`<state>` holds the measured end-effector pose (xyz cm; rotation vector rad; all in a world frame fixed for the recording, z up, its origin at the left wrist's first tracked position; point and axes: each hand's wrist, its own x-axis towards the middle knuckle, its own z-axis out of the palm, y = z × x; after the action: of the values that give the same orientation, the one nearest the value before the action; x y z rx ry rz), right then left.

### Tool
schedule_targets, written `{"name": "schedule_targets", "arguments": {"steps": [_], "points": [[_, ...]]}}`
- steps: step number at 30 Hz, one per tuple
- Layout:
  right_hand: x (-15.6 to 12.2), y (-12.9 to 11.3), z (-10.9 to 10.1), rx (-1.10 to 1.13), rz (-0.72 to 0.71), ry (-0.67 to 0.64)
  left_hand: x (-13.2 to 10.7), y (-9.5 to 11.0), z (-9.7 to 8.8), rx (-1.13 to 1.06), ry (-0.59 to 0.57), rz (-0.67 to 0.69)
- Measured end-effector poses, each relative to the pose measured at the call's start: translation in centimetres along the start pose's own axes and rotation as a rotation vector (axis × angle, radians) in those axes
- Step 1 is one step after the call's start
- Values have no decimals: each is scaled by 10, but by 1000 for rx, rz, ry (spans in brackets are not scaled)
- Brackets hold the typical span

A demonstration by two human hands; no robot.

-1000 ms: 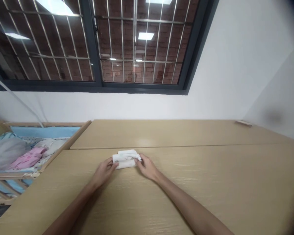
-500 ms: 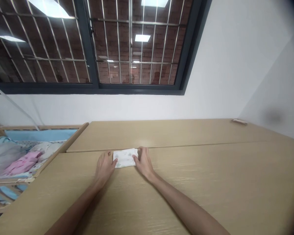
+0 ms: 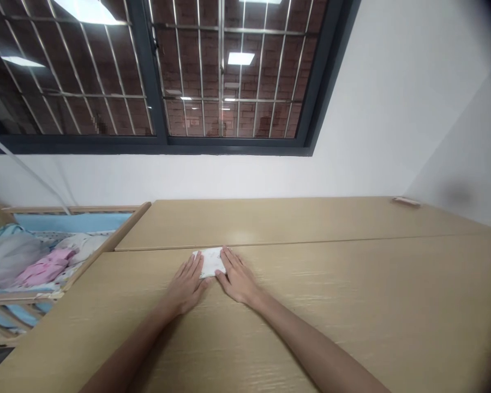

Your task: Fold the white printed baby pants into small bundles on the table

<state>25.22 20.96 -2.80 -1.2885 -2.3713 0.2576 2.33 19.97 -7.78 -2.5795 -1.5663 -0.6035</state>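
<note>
A small white folded cloth (image 3: 211, 263) with a faint print lies flat on the wooden surface (image 3: 311, 305), close to the seam between its two boards. My left hand (image 3: 188, 285) rests on the cloth's left edge, fingers stretched out and flat, the thumb on the wood just below it. On the opposite side, my right hand (image 3: 238, 278) presses flat over the right edge with its fingers extended and its thumb at the near corner. Parts of both side edges are hidden under the fingers.
To the left stands a wooden crib (image 3: 126, 232) with blue lining, a pink cloth (image 3: 47, 267) and pale bedding. A barred window (image 3: 229, 143) is set in the white wall behind. A small flat object (image 3: 406, 201) lies at the back right.
Both hands have gone from holding the cloth at its sides to lying flat on it. The cloth now lies flat under the fingers, its edges partly covered. The view has shifted slightly.
</note>
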Motion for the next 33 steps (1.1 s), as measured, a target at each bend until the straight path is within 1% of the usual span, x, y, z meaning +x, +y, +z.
{"name": "schedule_targets", "arguments": {"steps": [3, 5, 7, 9, 11, 13, 16, 18, 20, 22, 24, 25, 27, 29, 30, 31, 32, 33], "points": [[-3, 1, -1, 24, 30, 21, -3, -2, -2, 14, 41, 4], [-5, 1, -2, 22, -10, 56, -3, 0, -5, 13, 101, 43], [-5, 1, -3, 19, -73, 73, -2, 1, -8, -7, 134, 90], [-4, 3, -3, 39, -119, 62, -3, 2, -10, -40, 129, 107], [-3, 5, -3, 66, -137, 67, -3, 2, -11, -72, 116, 89], [-1, 7, -2, 74, -147, 105, -3, 2, -10, -91, 118, 62], [0, 6, 0, 46, -175, 180, -1, 4, -10, -100, 156, 58], [-2, 4, -1, 19, -168, 233, 0, 7, -14, -101, 196, 67], [-4, -1, -4, 13, -139, 273, 1, 12, -23, -106, 225, 54], [-6, -6, -12, 43, -123, 291, 1, 19, -36, -130, 246, 8], [-3, -13, -24, 128, -119, 307, 1, 28, -51, -216, 262, -41], [0, -15, -32, 193, -116, 317, 1, 32, -58, -300, 272, -74], [12, -19, -47, 349, -99, 312, 1, 40, -69, -551, 292, -172], [30, -19, -60, 486, -73, 255, 1, 46, -72, -804, 301, -295], [41, -16, -63, 532, -55, 212, 1, 48, -70, -882, 301, -352], [52, -12, -65, 566, -34, 161, 1, 49, -66, -908, 290, -398], [62, -7, -63, 593, -13, 104, 1, 49, -61, -869, 260, -429], [72, -1, -59, 613, 7, 39, 0, 49, -56, -784, 218, -451]]}}
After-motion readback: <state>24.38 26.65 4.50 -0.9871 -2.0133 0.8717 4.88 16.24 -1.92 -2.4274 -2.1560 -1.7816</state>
